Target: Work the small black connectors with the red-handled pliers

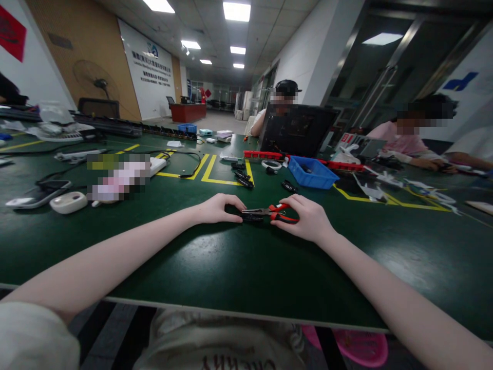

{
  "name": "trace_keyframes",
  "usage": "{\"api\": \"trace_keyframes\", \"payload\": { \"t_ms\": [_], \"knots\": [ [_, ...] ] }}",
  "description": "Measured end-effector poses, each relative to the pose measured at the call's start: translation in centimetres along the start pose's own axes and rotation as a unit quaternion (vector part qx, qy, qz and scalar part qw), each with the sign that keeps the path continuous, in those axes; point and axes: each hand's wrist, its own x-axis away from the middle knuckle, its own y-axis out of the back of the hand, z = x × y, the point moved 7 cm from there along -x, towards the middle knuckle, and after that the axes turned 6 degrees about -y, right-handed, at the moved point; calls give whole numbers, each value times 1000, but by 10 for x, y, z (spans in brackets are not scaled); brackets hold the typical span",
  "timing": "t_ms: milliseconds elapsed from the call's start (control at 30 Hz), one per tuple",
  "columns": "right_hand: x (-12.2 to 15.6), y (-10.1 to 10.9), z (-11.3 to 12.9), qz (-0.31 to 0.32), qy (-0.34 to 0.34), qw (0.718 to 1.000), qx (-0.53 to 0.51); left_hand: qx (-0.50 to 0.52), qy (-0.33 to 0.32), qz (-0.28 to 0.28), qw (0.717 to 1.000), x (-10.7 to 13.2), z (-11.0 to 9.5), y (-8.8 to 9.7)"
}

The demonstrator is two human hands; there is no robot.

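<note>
Over the green table, my left hand (219, 209) pinches the left end of a small black part (252, 218) whose exact kind I cannot make out. My right hand (310, 218) grips red-and-black needle-nose pliers (284, 218) by the handles. The pliers' narrow metal jaws point left and lie over the top of the black part, close to my left fingertips. Whether the jaws are clamped on it is too small to tell. Further back lie several similar black pieces (242, 178), and another black piece (288, 186) sits behind my right hand.
A blue bin (313, 172) stands behind my right hand, near red strips (264, 154) and a large black panel (296, 129). To the left are a white oval device (68, 202), a phone (38, 194) and cables. Two people sit across the table.
</note>
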Motion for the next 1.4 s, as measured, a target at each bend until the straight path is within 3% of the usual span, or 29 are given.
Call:
{"api": "trace_keyframes", "payload": {
  "t_ms": [267, 1133, 1400],
  "knots": [
    [0, -3, 0, 24, -6, 999, 45, 14, 0, -3, 1000, 0, 0, 0],
    [-5, 0, 7, 1, 53, 994, 97, -48, 20, -5, 999, 1, 1, -1],
    [-3, 3, -6, 0, 68, 991, 112, -52, 26, -4, 998, 1, -1, -1]
  ]
}}
